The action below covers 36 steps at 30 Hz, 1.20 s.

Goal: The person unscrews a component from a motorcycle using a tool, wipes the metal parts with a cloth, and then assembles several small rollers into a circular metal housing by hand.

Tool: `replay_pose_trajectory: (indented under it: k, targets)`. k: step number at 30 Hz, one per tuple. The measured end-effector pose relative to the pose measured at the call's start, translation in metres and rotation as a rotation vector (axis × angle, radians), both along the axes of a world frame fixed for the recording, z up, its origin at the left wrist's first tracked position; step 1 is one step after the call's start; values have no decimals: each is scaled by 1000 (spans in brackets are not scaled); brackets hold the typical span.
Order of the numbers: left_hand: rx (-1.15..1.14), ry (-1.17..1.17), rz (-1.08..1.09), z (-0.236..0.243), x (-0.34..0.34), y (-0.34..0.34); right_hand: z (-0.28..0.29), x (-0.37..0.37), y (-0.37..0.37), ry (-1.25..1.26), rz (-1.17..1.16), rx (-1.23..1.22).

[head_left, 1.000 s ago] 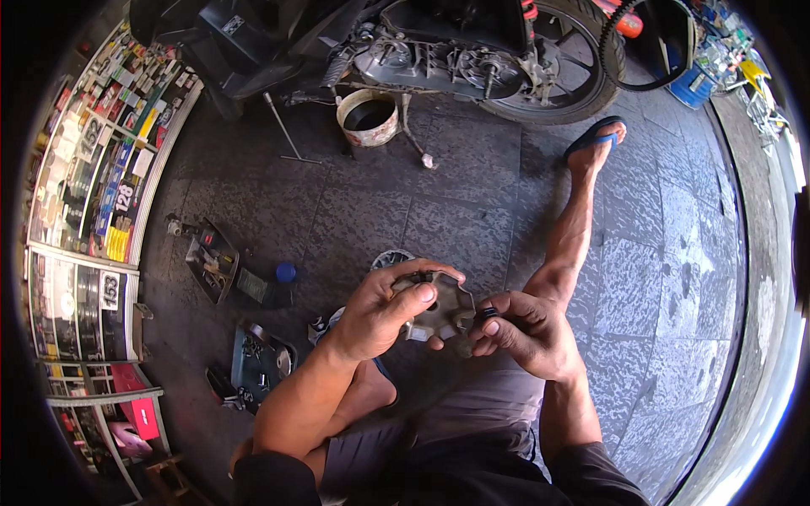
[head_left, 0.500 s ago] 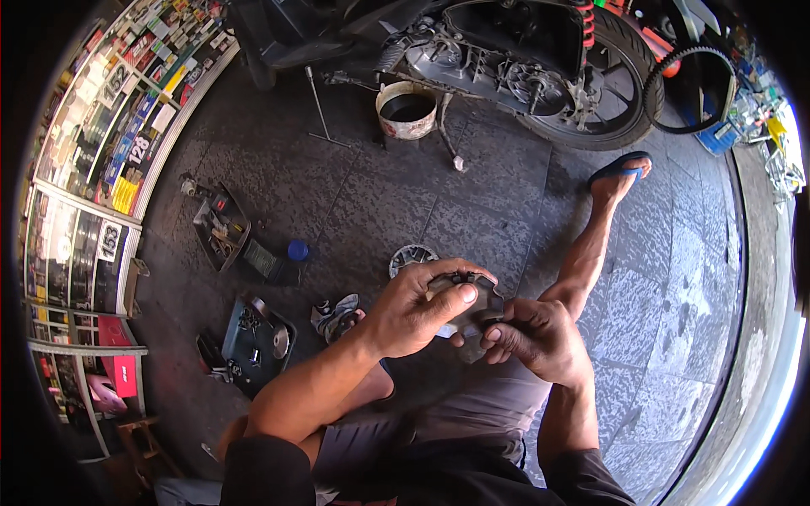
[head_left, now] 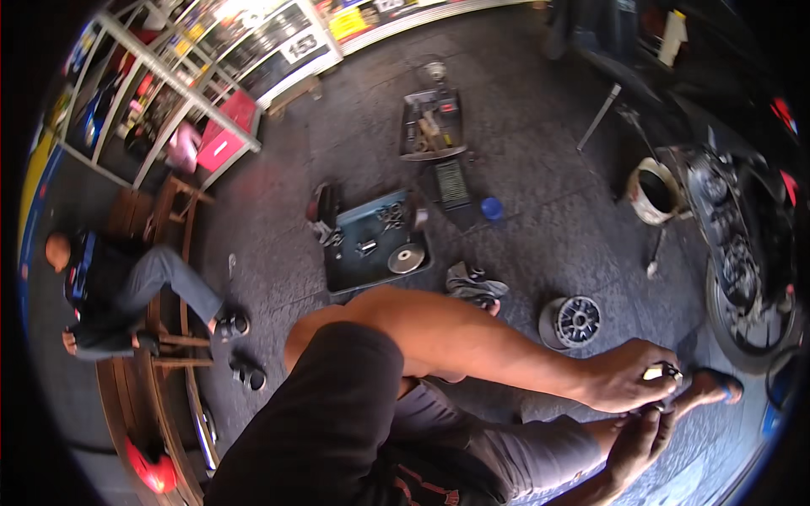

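My left hand is closed round a small metal part, a bright, notched edge of which shows past the fingers; the hand covers most of it. Just below, my right hand has its fingers pressed together at the lower side of that part, where the grip is partly hidden. Both hands are at the right of the view, above my outstretched leg. Left of them on the floor stands a round metal drum-like part with a spoked face. A crumpled rag lies further left.
A blue-green tray holds metal parts and a disc. Beyond it are a toolbox and a blue cap. A dirty white bucket stands beside the partly dismantled scooter. At left, a person sits on a wooden bench.
The view has swung to the left, bringing in the bench and the seated person. My hands now appear further right, still together at the metal part, which is now mostly covered.
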<state>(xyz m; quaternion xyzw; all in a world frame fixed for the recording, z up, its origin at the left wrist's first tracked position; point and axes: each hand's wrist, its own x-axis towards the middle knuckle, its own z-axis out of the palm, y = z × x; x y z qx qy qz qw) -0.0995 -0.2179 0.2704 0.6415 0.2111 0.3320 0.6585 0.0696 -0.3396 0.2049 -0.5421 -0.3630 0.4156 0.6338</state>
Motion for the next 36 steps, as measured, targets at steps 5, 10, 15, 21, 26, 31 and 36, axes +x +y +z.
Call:
replay_pose_trajectory:
  k: [5,10,15,21,26,31,36]
  targets:
    - [-28,-31,121,9,-47,11,23,-42,34,-34,104,39]
    - [-84,-39,223,-8,-87,31,22,-84,67,-96,162,-54]
    - [-352,-116,333,-64,-133,35,-9,-138,102,84,345,-168]
    - [-537,-121,458,-137,-185,26,-58,-186,138,16,646,-380]
    - [-352,130,1066,-215,-253,35,-87,-207,155,154,628,-576]
    - [-5,613,1937,-318,-404,87,-101,-216,163,168,626,-634]
    - [264,1381,1664,-339,-492,110,-108,-216,176,96,651,-697]
